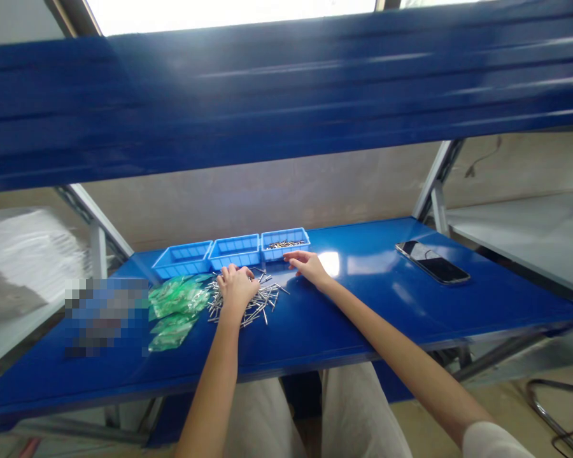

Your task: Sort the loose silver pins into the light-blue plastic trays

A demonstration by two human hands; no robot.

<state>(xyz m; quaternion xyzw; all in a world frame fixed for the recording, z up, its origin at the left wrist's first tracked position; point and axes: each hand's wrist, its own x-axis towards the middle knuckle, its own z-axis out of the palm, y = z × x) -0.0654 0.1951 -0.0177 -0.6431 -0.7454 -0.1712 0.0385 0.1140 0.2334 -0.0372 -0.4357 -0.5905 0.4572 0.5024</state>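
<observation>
A loose pile of thin metal pins (255, 308) lies on the blue table. My left hand (237, 286) rests on the pile's upper part with its fingers curled down; what its fingertips hold, if anything, is hidden. To the right of the pile, my right hand (307, 266) is held just in front of the right blue bin (285, 253), its thumb and fingers bent toward each other; whether something small sits between them is too small to tell. That bin contains many small metal pieces (285, 244). The middle bin (235, 259) and left bin (181, 268) stand beside it in a row.
Green plastic bags (176, 305) lie left of the pile. A phone (432, 262) lies on the right side of the table (344, 318). A wide blue shelf (286, 95) crosses above, on slanted metal supports. A blurred-out patch covers the table's left part.
</observation>
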